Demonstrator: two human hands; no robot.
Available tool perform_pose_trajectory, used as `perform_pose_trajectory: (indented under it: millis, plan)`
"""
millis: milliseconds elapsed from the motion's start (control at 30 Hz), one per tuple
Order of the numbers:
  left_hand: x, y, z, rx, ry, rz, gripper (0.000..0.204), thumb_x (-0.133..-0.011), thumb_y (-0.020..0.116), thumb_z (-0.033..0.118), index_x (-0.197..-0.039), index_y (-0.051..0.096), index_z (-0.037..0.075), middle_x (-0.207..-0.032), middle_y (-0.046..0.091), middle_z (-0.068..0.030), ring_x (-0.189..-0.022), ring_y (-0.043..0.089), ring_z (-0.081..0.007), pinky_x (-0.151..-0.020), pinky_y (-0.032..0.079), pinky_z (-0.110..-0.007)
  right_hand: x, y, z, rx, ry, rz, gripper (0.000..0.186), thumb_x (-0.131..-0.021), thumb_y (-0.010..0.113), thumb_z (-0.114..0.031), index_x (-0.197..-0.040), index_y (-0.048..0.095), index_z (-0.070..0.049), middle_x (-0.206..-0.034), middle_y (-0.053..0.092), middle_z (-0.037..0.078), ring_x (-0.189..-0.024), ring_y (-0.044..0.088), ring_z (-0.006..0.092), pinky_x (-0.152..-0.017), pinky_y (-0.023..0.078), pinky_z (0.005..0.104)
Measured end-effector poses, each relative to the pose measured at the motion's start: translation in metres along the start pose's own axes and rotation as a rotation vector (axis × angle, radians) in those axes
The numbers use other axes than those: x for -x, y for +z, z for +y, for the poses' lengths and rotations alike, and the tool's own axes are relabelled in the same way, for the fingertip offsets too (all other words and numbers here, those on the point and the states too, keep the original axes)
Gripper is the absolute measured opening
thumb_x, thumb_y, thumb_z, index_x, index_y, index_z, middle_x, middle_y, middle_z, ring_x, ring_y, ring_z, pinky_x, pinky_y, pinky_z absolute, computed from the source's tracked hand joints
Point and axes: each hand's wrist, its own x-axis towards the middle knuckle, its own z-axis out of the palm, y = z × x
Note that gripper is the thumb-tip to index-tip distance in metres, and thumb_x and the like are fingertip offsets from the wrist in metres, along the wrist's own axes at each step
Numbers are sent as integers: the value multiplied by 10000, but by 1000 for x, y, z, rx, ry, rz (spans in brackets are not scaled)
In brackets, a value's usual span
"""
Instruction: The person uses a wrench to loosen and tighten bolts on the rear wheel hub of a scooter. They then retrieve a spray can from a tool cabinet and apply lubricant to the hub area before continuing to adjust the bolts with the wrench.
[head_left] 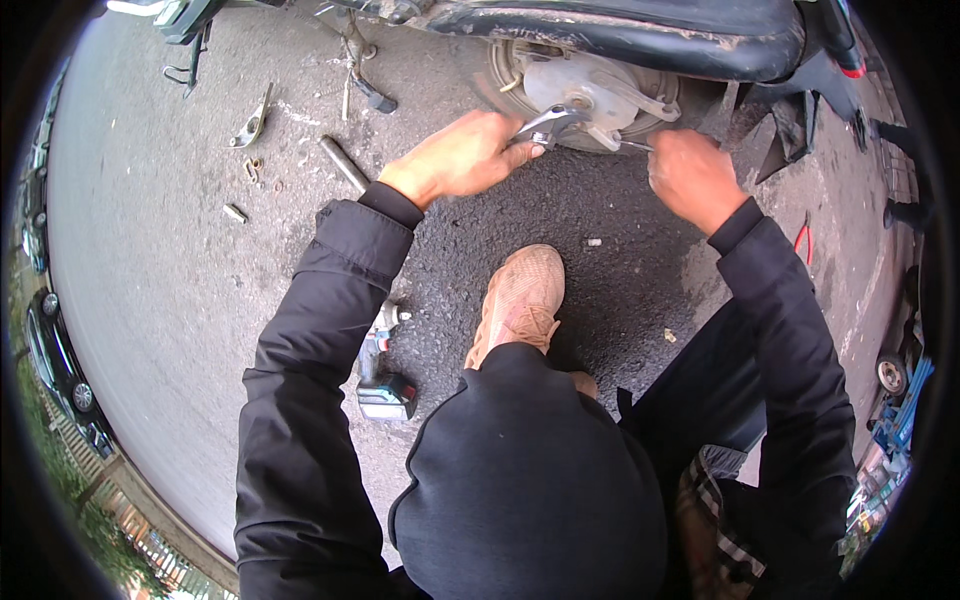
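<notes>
My left hand is closed on a silver adjustable wrench held over the grey wheel hub of a scooter. My right hand is closed around a thin metal tool to the right of the hub, its handle hidden by my fingers. The wheel sits partly under the scooter's black body. A small silver cylinder lies on the asphalt between my arms, near my tan shoe.
Left lie a spanner, a steel bar, small fittings and a socket. A cordless tool is beside my left arm, red-handled pliers beyond my right. Parked cars line the left; someone's dark legs show right.
</notes>
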Motion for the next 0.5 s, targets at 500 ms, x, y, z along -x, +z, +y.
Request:
perform_pose_trajectory:
  millis: [500]
  plan:
    - [-5, 24, 26, 175, 84, 56, 374, -1063, 681, 378, -1084, 734, 8, -723, 625, -177, -678, 629, -280, -696, 505, -457, -16, 9, -17, -83, 203, -234, 309, -915, 651, -279, -845, 745, 7, -816, 733, 257, -815, 737, 447, -766, 586, 545]
